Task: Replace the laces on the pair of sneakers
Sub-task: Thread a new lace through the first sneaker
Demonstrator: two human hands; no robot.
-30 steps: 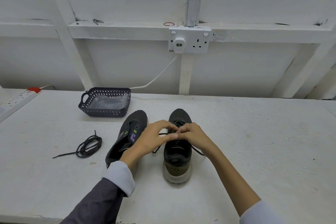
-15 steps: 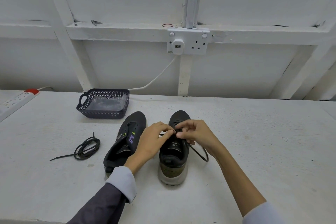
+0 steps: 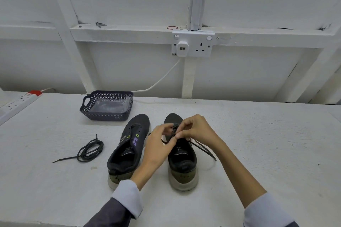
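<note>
Landmark: right sneaker [image 3: 181,162], on the table [image 3: 267,143], heel toward the camera, toe toward the wall.

- Power strip [image 3: 20,100]: far left of the right sneaker, at the table edge.
- Loose lace [image 3: 90,150]: coiled flat on the table, well left of the right sneaker, one end trailing out to the left.
- Basket [image 3: 107,105]: dark, perforated, left of and behind the right sneaker, near the wall.
- Left sneaker [image 3: 129,145]: just left of the right sneaker, not touching, toe angled right. Its eyelets look bare.
- Left hand [image 3: 158,145]: over the right sneaker's eyelet rows, fingers curled, thumb tip against the other thumb. It's blurred, so can't tell if it has the lace or just the upper.
- Right hand [image 3: 195,131]: over the right sneaker's forefoot, fingers curled, thumb and forefinger pinching the lace [image 3: 204,150].
- Lace: runs from under the right hand, off the right sneaker's right side, with its tip lying on the table.
- Wall socket [image 3: 192,45]: high on the wall behind the right sneaker, with a white plug in its left outlet.
</note>
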